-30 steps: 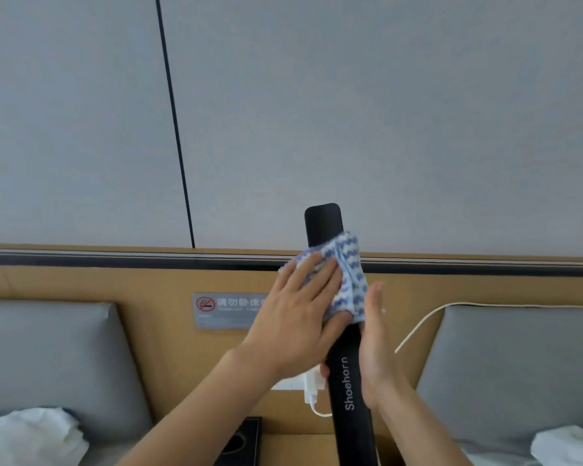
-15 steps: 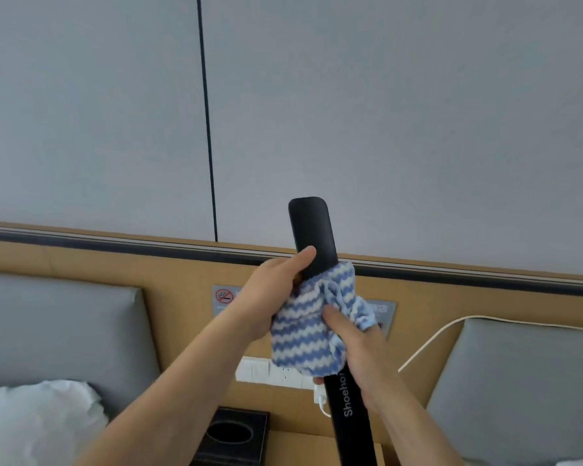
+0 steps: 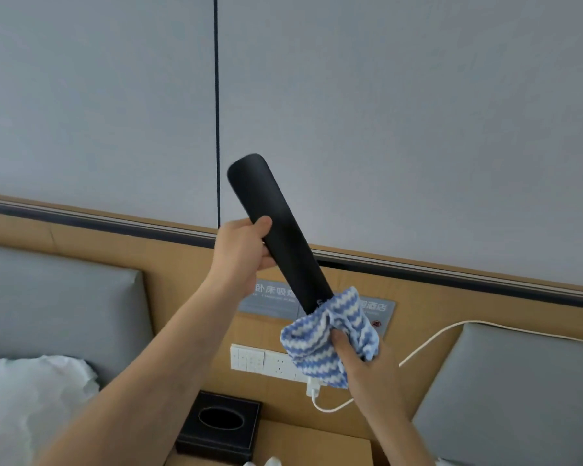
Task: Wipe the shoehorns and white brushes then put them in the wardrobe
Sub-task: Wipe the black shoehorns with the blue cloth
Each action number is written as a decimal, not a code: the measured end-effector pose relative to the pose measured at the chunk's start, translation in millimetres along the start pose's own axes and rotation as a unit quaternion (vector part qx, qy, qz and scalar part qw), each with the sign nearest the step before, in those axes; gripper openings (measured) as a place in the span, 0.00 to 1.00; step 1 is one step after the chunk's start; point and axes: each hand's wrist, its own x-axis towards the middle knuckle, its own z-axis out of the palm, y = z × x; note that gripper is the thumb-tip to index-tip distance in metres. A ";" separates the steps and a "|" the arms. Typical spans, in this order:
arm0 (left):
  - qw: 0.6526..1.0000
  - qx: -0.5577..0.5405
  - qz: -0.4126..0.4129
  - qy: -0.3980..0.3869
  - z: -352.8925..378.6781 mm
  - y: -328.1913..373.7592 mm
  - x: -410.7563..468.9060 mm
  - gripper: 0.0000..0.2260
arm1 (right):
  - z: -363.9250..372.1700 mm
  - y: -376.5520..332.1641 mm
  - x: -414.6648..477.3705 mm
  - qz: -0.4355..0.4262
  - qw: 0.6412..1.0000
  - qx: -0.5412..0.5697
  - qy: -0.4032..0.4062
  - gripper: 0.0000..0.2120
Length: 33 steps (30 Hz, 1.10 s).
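Observation:
A long black shoehorn (image 3: 266, 210) is held up in front of the wall, its rounded end tilted to the upper left. My left hand (image 3: 241, 252) grips it around the upper part. A blue-and-white zigzag cloth (image 3: 320, 344) wraps its lower part. My right hand (image 3: 367, 371) grips the cloth from below, and the shoehorn's lower end is hidden inside it. No white brushes or wardrobe are in view.
A wooden headboard (image 3: 182, 264) with grey pads runs across, bearing a sign plate (image 3: 276, 297) and wall sockets (image 3: 263, 361) with a white charger cable (image 3: 428, 341). A black tissue box (image 3: 219, 423) sits on the nightstand below. A white pillow (image 3: 31, 398) lies at the left.
The cloth has slid down from the shoehorn's top to its lower part. My left hand now holds the bare upper shoehorn, which has tilted to the left.

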 end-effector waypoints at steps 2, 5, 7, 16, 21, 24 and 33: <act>0.999 -0.022 0.013 0.022 -4.2 8.8 6.4 0.08 | -2.8 6.2 -2.0 0.003 1.000 0.013 0.006 0.03; 0.998 -0.045 0.030 0.043 -9.5 21.1 12.5 0.05 | -7.7 7.5 -1.2 0.031 0.998 0.057 0.014 0.03; 0.997 -0.053 0.031 0.051 -9.2 21.9 15.4 0.06 | -12.9 6.5 -0.4 0.056 0.994 0.096 -0.001 0.02; 0.986 -0.132 -0.077 -0.067 19.7 -25.1 -19.7 0.13 | 2.1 6.3 -7.3 0.080 0.989 0.122 -0.001 0.03; 0.970 -0.188 -0.139 -0.060 23.1 -33.6 -23.3 0.13 | 12.8 -0.5 -8.4 0.056 0.991 0.112 0.043 0.04; 0.969 -0.221 -0.115 -0.001 21.9 -31.0 -18.2 0.11 | 24.5 7.3 -10.6 0.109 0.987 0.116 0.028 0.04; 0.991 -0.099 -0.081 0.035 8.5 -61.1 -8.0 0.18 | 52.7 -5.9 -22.6 0.171 0.961 0.196 0.093 0.08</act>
